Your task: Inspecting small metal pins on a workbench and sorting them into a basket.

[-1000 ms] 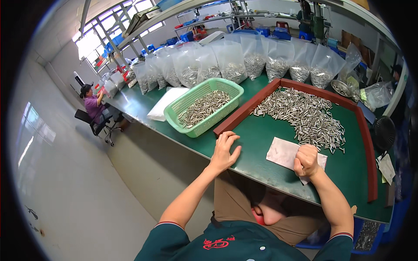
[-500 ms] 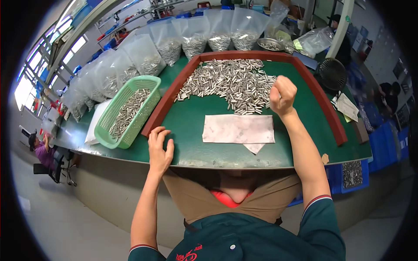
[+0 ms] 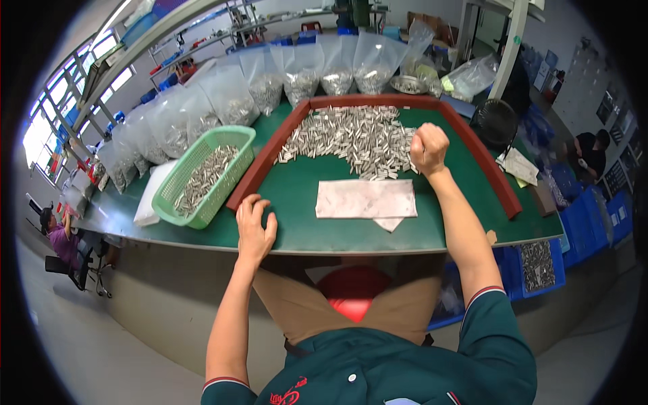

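Green bench (image 3: 304, 202): flat bag (image 3: 365, 199) lies crosswise, near right hand (image 3: 428, 148).

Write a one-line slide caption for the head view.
Seated worker's left hand rests on the green table edge; closed right fist hovers by metal pieces.

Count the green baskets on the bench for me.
1. A single green mesh basket sits left of the red-framed tray, partly filled with small metal parts. The row of clear bags behind could hide another; none shows.
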{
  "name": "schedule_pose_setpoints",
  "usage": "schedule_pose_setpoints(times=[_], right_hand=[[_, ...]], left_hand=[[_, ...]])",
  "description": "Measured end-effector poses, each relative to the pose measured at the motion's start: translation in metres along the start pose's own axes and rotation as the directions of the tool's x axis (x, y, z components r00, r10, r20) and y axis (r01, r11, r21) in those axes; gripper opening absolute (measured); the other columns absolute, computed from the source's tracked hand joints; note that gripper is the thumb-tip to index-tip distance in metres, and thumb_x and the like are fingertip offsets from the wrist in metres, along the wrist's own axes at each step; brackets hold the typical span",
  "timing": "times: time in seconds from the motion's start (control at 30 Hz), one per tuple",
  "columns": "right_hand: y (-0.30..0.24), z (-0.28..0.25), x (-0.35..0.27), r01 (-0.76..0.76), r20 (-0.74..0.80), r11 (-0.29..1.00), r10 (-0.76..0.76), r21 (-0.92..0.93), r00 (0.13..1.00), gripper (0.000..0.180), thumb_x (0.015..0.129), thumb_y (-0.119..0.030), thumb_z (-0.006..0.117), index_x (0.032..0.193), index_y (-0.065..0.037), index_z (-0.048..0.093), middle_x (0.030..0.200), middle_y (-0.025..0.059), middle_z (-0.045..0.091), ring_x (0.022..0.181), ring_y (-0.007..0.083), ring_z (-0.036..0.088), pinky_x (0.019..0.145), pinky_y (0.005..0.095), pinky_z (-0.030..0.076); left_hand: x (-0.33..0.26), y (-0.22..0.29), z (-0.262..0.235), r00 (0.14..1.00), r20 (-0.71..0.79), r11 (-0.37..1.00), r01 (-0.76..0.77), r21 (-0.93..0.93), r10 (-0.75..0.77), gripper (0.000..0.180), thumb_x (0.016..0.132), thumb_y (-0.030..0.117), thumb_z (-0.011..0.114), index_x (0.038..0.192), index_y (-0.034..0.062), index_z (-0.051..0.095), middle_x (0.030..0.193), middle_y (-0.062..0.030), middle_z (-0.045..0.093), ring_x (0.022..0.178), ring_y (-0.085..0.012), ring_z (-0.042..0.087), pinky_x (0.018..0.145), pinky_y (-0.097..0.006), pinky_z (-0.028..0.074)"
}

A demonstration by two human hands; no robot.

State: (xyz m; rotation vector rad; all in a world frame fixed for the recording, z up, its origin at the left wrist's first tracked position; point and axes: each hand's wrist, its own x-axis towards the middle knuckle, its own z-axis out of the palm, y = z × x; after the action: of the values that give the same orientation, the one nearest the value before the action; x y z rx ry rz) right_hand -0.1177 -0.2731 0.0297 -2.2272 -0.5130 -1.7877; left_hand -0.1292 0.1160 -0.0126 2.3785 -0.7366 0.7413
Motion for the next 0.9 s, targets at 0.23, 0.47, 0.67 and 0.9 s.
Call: schedule_pose_setpoints(times=[0.23, 0.47, 0.67, 0.9], right_hand=[[0.013, -0.009, 0.001, -0.036, -0.011, 0.999, 0.035, -0.028, 0.999, 0.017, 0.065, -0.01, 0.049, 0.053, -0.006, 0.039, 0.052, 0.0087, 0.039, 0.049, 0.0255, 0.043, 0.046, 0.0352, 0.032], [0.024, 0.0, 0.001, -0.097, -0.055, 0.995, 0.097, 0.016, 0.994, 0.017, 0.066, -0.011, 0.048, 0.053, -0.004, 0.039, 0.051, 0.0096, 0.041, 0.046, 0.0269, 0.044, 0.044, 0.0354, 0.034], [0.034, -0.006, -0.006, -0.151, -0.065, 0.989, 0.151, 0.009, 0.986, 0.019, 0.067, -0.009, 0.047, 0.052, -0.004, 0.037, 0.049, 0.0101, 0.038, 0.043, 0.0274, 0.043, 0.042, 0.0351, 0.034], [0.036, -0.005, -0.005, -0.135, -0.028, 0.99, 0.135, -0.026, 0.99, 0.018, 0.067, -0.009, 0.046, 0.052, -0.003, 0.038, 0.049, 0.0101, 0.038, 0.043, 0.0274, 0.042, 0.043, 0.0351, 0.035]], left_hand=[[0.0, 0.003, 0.003, 0.999, 0.034, 1.0, 0.022, -0.022, -0.022, 0.024, 0.072, 0.009, 0.054, 0.094, 0.0, 0.053, 0.104, -0.0165, 0.046, 0.101, -0.0337, 0.043, 0.088, -0.042, 0.033], [0.012, 0.011, -0.004, 0.998, 0.053, 0.999, 0.027, -0.023, -0.025, 0.024, 0.071, 0.007, 0.056, 0.094, 0.0012, 0.053, 0.107, -0.0148, 0.047, 0.1, -0.0318, 0.045, 0.086, -0.039, 0.035], [0.077, 0.06, 0.031, 0.954, 0.177, 0.953, -0.198, -0.229, 0.241, 0.022, 0.068, 0.007, 0.063, 0.088, 0.0034, 0.055, 0.097, -0.0113, 0.052, 0.093, -0.029, 0.049, 0.08, -0.037, 0.038], [0.162, 0.104, 0.128, 0.728, 0.243, 0.746, -0.516, -0.421, 0.641, 0.028, 0.077, 0.021, 0.057, 0.099, 0.0055, 0.053, 0.108, -0.0124, 0.047, 0.107, -0.0293, 0.041, 0.091, -0.039, 0.03]])
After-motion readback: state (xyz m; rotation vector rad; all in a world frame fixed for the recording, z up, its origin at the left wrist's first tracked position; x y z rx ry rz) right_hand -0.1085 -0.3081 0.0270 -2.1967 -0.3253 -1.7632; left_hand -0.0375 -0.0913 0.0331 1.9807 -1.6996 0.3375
